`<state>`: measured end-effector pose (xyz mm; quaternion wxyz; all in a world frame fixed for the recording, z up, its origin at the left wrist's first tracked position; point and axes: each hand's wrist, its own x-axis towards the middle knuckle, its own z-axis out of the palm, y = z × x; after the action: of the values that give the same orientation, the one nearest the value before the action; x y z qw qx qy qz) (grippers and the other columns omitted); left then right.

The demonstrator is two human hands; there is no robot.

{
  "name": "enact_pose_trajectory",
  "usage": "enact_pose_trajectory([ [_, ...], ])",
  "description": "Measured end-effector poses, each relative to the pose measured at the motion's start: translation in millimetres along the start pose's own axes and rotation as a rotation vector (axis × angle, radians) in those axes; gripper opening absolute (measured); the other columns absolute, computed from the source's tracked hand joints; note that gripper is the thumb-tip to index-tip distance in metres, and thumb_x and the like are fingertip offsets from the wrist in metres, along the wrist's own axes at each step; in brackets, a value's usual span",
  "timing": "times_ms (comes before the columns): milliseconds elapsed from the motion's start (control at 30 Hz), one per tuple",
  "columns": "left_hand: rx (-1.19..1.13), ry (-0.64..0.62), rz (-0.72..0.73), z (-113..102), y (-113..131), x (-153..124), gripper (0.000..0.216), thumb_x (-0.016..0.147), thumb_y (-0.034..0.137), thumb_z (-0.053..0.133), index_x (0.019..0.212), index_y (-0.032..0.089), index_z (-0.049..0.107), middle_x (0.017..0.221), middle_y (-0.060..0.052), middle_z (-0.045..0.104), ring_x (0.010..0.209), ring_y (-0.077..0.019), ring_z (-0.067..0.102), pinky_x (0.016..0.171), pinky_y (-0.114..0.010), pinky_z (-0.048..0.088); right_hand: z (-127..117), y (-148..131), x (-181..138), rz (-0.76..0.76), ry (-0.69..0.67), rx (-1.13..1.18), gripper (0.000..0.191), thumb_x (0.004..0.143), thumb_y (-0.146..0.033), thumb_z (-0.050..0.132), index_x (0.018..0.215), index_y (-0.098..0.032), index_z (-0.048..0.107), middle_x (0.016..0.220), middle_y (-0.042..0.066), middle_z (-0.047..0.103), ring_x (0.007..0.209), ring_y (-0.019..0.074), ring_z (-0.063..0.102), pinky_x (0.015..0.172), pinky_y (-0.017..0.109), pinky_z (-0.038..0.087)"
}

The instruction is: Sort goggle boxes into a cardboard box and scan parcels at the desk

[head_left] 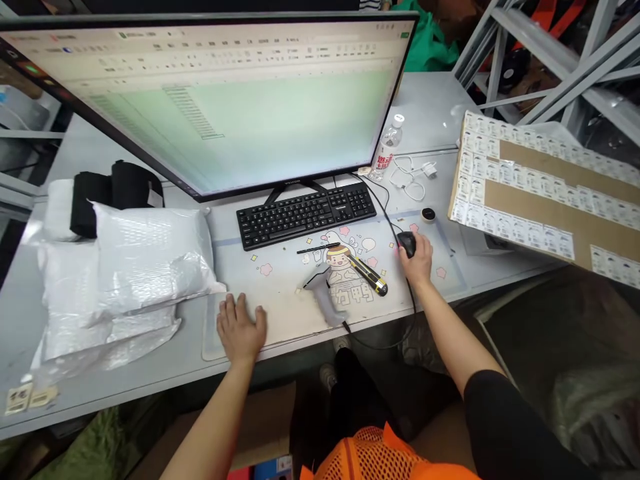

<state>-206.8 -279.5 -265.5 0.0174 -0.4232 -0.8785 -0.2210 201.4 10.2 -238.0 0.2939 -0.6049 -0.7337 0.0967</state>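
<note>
My right hand [418,259] is wrapped over a black computer mouse [407,243] at the right of a printed desk mat [280,300]. Flat on the mat's left part lies my left hand [242,328], fingers spread, holding nothing. Between the hands are a grey barcode scanner [327,300] and a yellow-black utility knife [369,275], with a thin black pen-like stick [318,249] above them. A black keyboard [306,215] sits behind these, below a large monitor [250,120] that displays a spreadsheet.
White plastic-wrapped parcels [155,257] and dark rolled bundles [135,183] occupy the left side. A plastic bottle [388,147], a white charger cable [414,180] and a small round lid [428,214] stand at right. A cardboard sheet covered with labels [550,200] juts over the right edge.
</note>
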Motion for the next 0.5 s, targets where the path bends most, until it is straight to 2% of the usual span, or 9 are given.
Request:
enact_pose_trajectory([
  [133, 0.005, 0.012, 0.006, 0, 0, 0, 0.069, 0.106, 0.05, 0.044, 0.158, 0.006, 0.053, 0.172, -0.025, 0.04, 0.165, -0.0372, 0.029, 0.134, -0.056, 0.022, -8, 29, 2, 0.011, -0.059, -0.041, 0.059, 0.102, -0.036, 0.047, 0.154, -0.01, 0.042, 0.158, 0.024, 0.042, 0.149, 0.0327, 0.038, 0.124, 0.053, 0.037],
  [233, -0.005, 0.0, -0.005, 0, 0, 0, 0.068, 0.105, 0.05, 0.046, 0.16, 0.008, 0.052, 0.173, -0.024, 0.039, 0.166, -0.0369, 0.028, 0.134, -0.056, 0.022, -10, 27, -20, 0.05, 0.009, -0.095, 0.056, 0.102, -0.041, 0.051, 0.148, -0.01, 0.047, 0.156, 0.027, 0.044, 0.146, 0.0364, 0.039, 0.122, 0.056, 0.036],
  [300, -0.004, -0.001, -0.01, 0, 0, 0, 0.068, 0.105, 0.049, 0.047, 0.161, 0.01, 0.051, 0.174, -0.023, 0.038, 0.166, -0.0366, 0.027, 0.134, -0.057, 0.021, -9, 17, -43, 0.153, 0.062, -0.134, 0.049, 0.1, -0.048, 0.055, 0.132, -0.011, 0.056, 0.139, 0.027, 0.054, 0.134, 0.0389, 0.045, 0.117, 0.057, 0.038],
  [333, -0.003, 0.002, -0.009, 0, 0, -1, 0.067, 0.105, 0.048, 0.047, 0.161, 0.01, 0.05, 0.174, -0.023, 0.038, 0.166, -0.0365, 0.027, 0.134, -0.057, 0.021, -8, 11, -55, 0.214, 0.042, -0.146, 0.045, 0.099, -0.051, 0.056, 0.123, -0.012, 0.059, 0.128, 0.025, 0.059, 0.126, 0.0385, 0.049, 0.113, 0.055, 0.04],
  [400, -0.003, 0.003, -0.002, 0, 0, -1, 0.067, 0.105, 0.047, 0.047, 0.162, 0.01, 0.049, 0.174, -0.022, 0.037, 0.166, -0.0367, 0.027, 0.134, -0.057, 0.021, -7, -1, -72, 0.316, -0.087, -0.154, 0.038, 0.1, -0.052, 0.057, 0.111, -0.015, 0.06, 0.112, 0.02, 0.063, 0.111, 0.0352, 0.054, 0.104, 0.049, 0.044],
  [500, -0.003, 0.0, 0.001, 0, 1, -1, 0.067, 0.105, 0.047, 0.047, 0.161, 0.01, 0.049, 0.174, -0.023, 0.037, 0.166, -0.0372, 0.027, 0.134, -0.057, 0.021, -10, -17, -78, 0.382, -0.288, -0.171, 0.027, 0.104, -0.039, 0.05, 0.113, -0.015, 0.061, 0.113, 0.017, 0.066, 0.106, 0.0305, 0.057, 0.094, 0.039, 0.044],
])
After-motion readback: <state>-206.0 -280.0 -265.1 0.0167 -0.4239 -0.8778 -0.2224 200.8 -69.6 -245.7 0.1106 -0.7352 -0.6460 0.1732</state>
